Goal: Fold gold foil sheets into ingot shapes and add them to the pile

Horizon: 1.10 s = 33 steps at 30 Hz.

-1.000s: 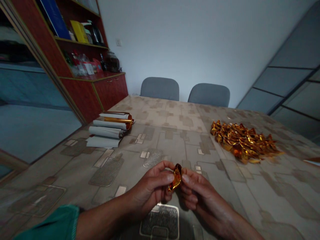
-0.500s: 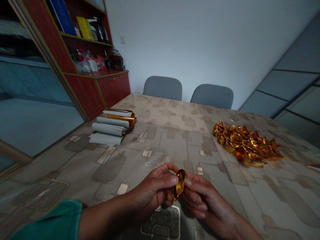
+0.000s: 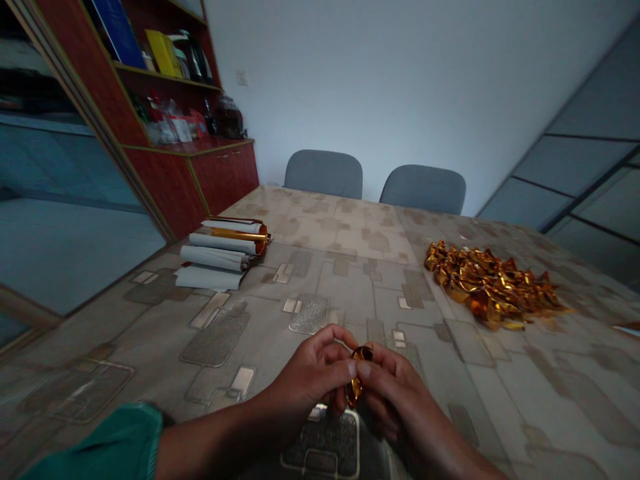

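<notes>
Between my two hands, low in the middle of the head view, is a small folded piece of shiny gold foil paper (image 3: 356,388). My left hand (image 3: 323,373) pinches it from the left, thumb and fingers closed on its side. From the right, my right hand (image 3: 393,387) grips the same piece, its thumb pressed over the upper part. Both thumbs cover much of the foil. A pile of similar folded gold foil pieces (image 3: 493,287) lies on the table to the right. Loose bent stacks of foil sheets (image 3: 217,257), with pale backs, lie to the left.
A patterned cloth covers the table (image 3: 345,280). Two grey chairs (image 3: 324,173) (image 3: 424,189) stand at its far side. A red-brown cabinet (image 3: 220,170) with shelved items is at the back left. A sheet edge (image 3: 630,329) shows at the far right.
My right thumb has moved left and over the foil piece, and the fingers of both hands are closer together. The foil is more covered now. The view has shifted slightly.
</notes>
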Motion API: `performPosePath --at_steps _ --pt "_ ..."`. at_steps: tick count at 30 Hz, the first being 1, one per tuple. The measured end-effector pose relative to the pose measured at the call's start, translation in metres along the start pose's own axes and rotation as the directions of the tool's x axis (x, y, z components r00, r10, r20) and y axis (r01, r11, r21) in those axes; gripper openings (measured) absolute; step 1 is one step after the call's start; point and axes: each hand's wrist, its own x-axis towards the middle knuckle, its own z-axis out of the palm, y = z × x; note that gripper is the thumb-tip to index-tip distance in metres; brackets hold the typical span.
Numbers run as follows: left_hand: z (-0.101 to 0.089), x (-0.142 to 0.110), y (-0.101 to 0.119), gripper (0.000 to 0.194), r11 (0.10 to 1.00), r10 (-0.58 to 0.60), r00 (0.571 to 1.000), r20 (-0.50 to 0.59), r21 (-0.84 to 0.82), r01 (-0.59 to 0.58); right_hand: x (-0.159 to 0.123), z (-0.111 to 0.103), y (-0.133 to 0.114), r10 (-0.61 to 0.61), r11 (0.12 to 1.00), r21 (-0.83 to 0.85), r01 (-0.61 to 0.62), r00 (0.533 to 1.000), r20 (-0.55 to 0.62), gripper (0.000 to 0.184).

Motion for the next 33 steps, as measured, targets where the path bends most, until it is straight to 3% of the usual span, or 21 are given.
performPosePath --at_steps 8,13,18,22,33 --pt "-0.001 -0.001 -0.005 0.042 0.999 0.044 0.999 0.018 0.017 -0.044 0.004 0.012 0.004 -0.058 0.991 0.116 0.066 0.996 -0.069 0.034" --pt "-0.003 0.000 -0.005 0.036 0.997 0.076 0.997 0.003 0.019 -0.076 0.001 0.004 0.003 -0.062 0.997 -0.043 0.060 0.998 -0.025 0.037" --pt "0.000 -0.004 0.004 0.035 0.996 0.037 0.999 0.011 -0.083 -0.036 0.000 -0.008 0.004 -0.130 0.987 -0.089 0.132 0.991 0.032 0.058" --pt "0.003 -0.006 0.010 0.039 0.994 -0.007 1.000 -0.021 -0.113 0.005 0.002 -0.012 0.006 -0.110 0.990 -0.088 0.114 0.993 0.047 0.041" --pt "-0.001 -0.002 0.006 0.041 0.999 0.045 0.997 -0.069 0.028 -0.043 0.002 -0.013 0.005 -0.105 0.991 -0.068 0.111 0.991 0.089 0.038"
